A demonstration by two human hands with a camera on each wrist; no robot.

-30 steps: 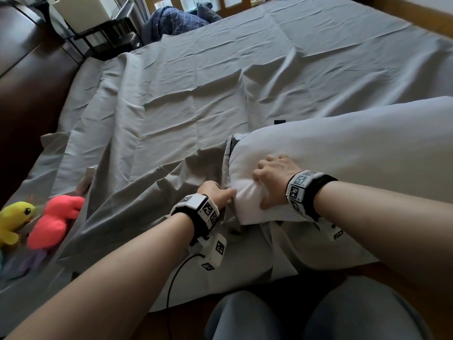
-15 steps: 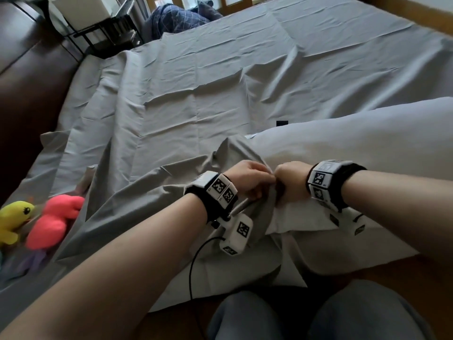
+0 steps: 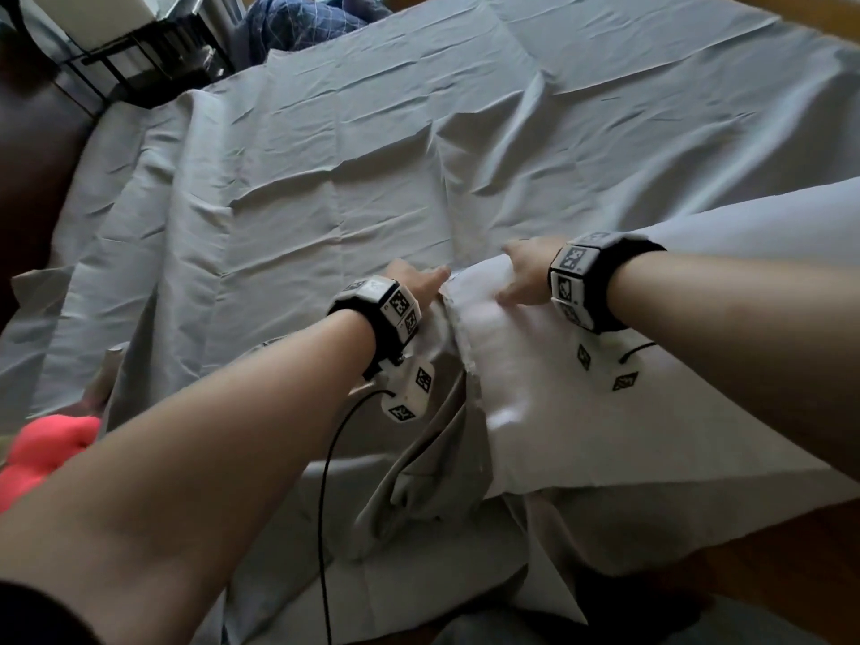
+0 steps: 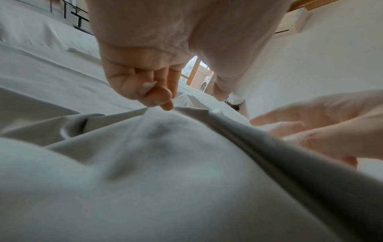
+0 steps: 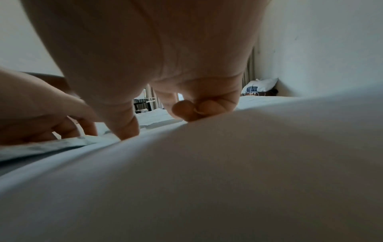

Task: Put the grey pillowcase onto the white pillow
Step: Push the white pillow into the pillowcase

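The white pillow [image 3: 628,412] lies across the bed's near right side, and the grey pillowcase [image 3: 433,458] is bunched against its left end. My left hand [image 3: 419,281] pinches the pillowcase's hem at the pillow's far left corner; in the left wrist view its curled fingertips [image 4: 157,99] lift a ridge of the pillowcase [image 4: 165,163]. Just to the right, my right hand [image 3: 521,277] grips the pillow's end. In the right wrist view its thumb and curled fingers [image 5: 186,111] dig into the pillow [image 5: 228,180]. The pillowcase's opening is hidden in folds.
A creased grey sheet [image 3: 325,179] covers the bed. A pink plush toy [image 3: 42,449] lies at the near left. Dark wooden furniture [image 3: 28,179] and a black rack [image 3: 139,62] stand at the far left, a blue blanket [image 3: 302,16] beyond. A black cable [image 3: 325,505] hangs from my left wrist.
Both hands have moved away from me along the pillow's left end to its far corner. More white pillow now shows, and the pillowcase sags below my left wrist.
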